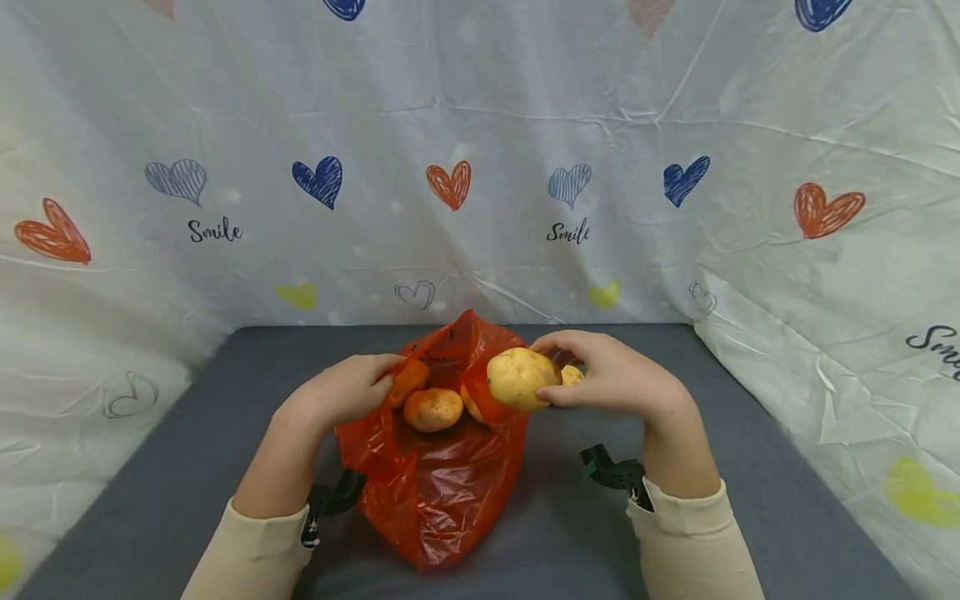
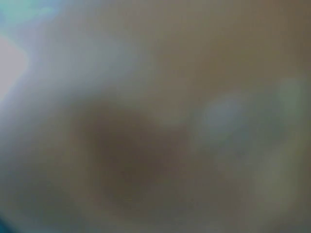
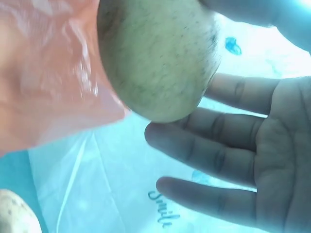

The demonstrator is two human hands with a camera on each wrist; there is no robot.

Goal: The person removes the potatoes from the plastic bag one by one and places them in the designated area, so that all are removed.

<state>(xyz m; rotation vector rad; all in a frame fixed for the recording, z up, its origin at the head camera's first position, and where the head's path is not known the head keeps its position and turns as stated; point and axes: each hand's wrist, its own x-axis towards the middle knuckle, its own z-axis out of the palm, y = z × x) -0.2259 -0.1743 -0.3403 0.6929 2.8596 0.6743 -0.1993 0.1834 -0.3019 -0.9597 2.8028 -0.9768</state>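
Observation:
A red plastic bag (image 1: 438, 475) lies open on the grey table (image 1: 187, 467). My left hand (image 1: 375, 382) grips the bag's left rim, bunching the plastic. My right hand (image 1: 600, 379) pinches a large yellow potato (image 1: 519, 377) between thumb and fingers at the bag's right rim. The right wrist view shows that potato (image 3: 155, 58) against the bag (image 3: 48, 73), with my fingers (image 3: 214, 160) stretched below it. A smaller brownish potato (image 1: 433, 408) sits inside the bag. Another potato (image 1: 573, 374) peeks from behind my right hand. The left wrist view is wholly blurred.
A white cloth with hearts and "Smile" print (image 1: 480, 167) hangs behind and along both sides of the table. Bare grey tabletop stretches left and right of the bag. A potato's edge (image 3: 14, 213) shows at the bottom left of the right wrist view.

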